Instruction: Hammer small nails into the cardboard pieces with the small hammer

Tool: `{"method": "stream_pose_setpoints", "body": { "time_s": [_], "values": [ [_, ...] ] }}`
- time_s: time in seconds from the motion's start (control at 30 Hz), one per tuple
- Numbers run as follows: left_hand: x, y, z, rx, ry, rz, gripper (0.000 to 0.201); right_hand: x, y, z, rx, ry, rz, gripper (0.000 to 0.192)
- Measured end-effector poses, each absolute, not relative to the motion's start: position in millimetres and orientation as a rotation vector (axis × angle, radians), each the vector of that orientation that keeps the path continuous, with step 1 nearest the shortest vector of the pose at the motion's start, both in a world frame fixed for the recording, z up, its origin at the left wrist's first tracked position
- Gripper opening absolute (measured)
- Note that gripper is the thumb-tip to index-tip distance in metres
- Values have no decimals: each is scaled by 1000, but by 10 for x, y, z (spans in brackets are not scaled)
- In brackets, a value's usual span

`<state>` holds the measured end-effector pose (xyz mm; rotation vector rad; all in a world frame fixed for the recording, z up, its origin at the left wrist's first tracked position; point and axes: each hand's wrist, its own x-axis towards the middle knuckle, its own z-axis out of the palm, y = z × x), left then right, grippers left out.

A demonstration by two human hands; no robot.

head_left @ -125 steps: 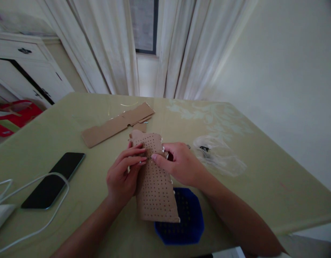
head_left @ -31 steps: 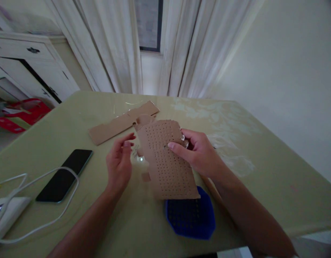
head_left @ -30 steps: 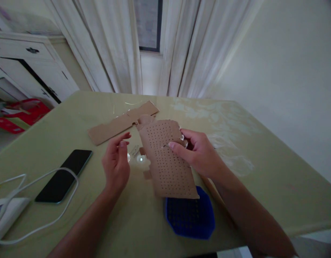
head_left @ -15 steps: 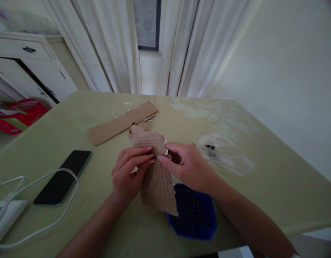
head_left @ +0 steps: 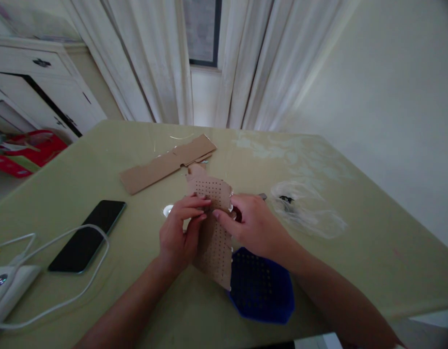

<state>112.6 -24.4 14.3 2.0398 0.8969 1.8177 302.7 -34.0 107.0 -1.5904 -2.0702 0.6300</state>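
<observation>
Both hands hold a brown cardboard sheet (head_left: 214, 242) punched with rows of small holes, standing tilted above the table. My left hand (head_left: 180, 232) pinches its left edge, thumb and fingertips pressed on the front. My right hand (head_left: 251, 225) grips its right edge near the top, fingertips meeting those of the left hand. The sheet's lower end hangs over a blue perforated tray (head_left: 262, 288) that lies on the table near the front edge. A small white round piece (head_left: 168, 210) rests on the table just left of my left hand.
A long strip of plain cardboard (head_left: 165, 162) lies farther back. A black phone (head_left: 87, 236) and a white cable (head_left: 64, 271) with a white device (head_left: 6, 286) sit at the left. A crumpled clear plastic bag (head_left: 307, 211) lies right. Curtains and a white cabinet stand behind the table (head_left: 354, 242).
One second ago my left hand was off the sheet, near small white pieces on the table. It has come back to the sheet's left edge, and the sheet has turned more edge-on.
</observation>
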Motion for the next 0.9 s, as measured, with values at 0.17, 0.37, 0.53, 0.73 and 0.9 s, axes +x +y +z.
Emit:
{"method": "stream_pose_setpoints", "body": {
  "time_s": [0.17, 0.37, 0.53, 0.73, 0.9],
  "values": [
    [1044, -126, 282, 1665, 1059, 2184, 4, 3131, -263, 1090, -1580, -1951, 624, 36],
    [540, 291, 171, 1668, 1698, 1181, 28, 3309, -216, 1131, -1428, -1792, 690, 39],
    [402, 416, -52, 1932, 1952, 871, 26, 3327, -218, 1161, -1398, -1779, 770, 37],
    [432, 452, -211, 2054, 1891, 890, 30, 3321, -232, 1193, -1390, -1769, 805, 35],
    [443, 472, -205, 2064, 1798, 1036, 26, 3327, -232, 1189, -1334, -1729, 905, 34]
  ]
}}
